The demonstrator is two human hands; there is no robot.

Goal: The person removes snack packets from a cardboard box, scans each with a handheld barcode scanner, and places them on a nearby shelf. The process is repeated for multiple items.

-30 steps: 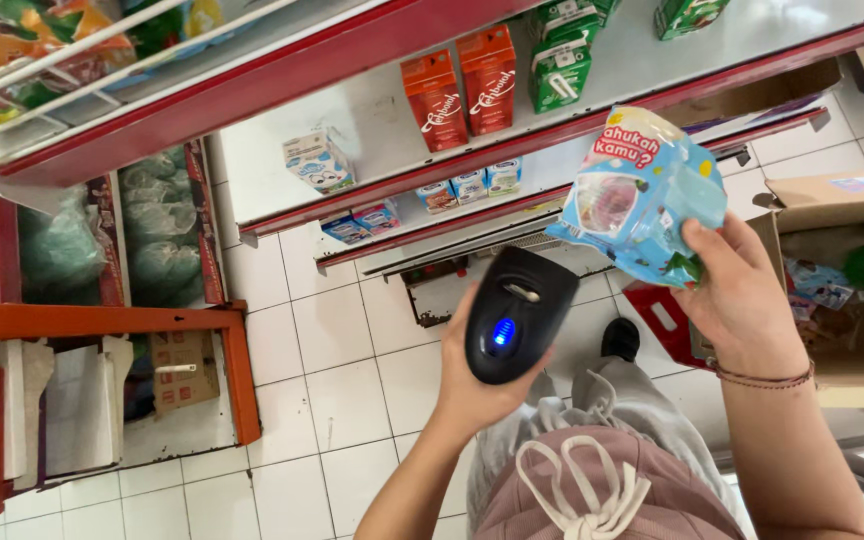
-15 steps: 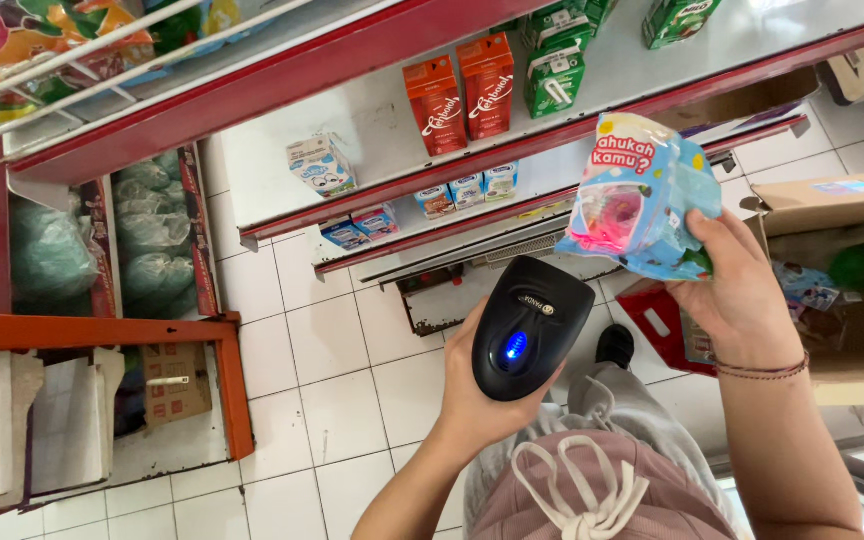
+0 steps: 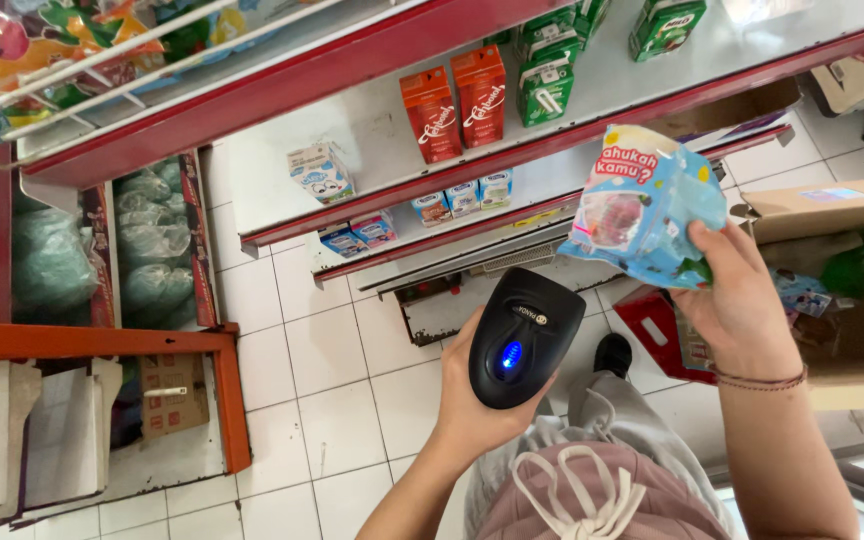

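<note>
Between shelves, hands grip scanner and blue packet.

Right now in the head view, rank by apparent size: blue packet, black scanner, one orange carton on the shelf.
1. Blue packet, in the right hand.
2. Black scanner, in the left hand; a bit smaller.
3. Orange carton, smallest, but it sits farther from the camera, so true size is unsure.

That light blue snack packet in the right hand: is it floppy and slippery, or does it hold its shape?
The light blue packet looks puffy and crinkled, so probably soft film that gives under pressure. The right hand holds it up by one edge only, suggesting it is light. Its glossy surface may be a bit slippery.
</note>
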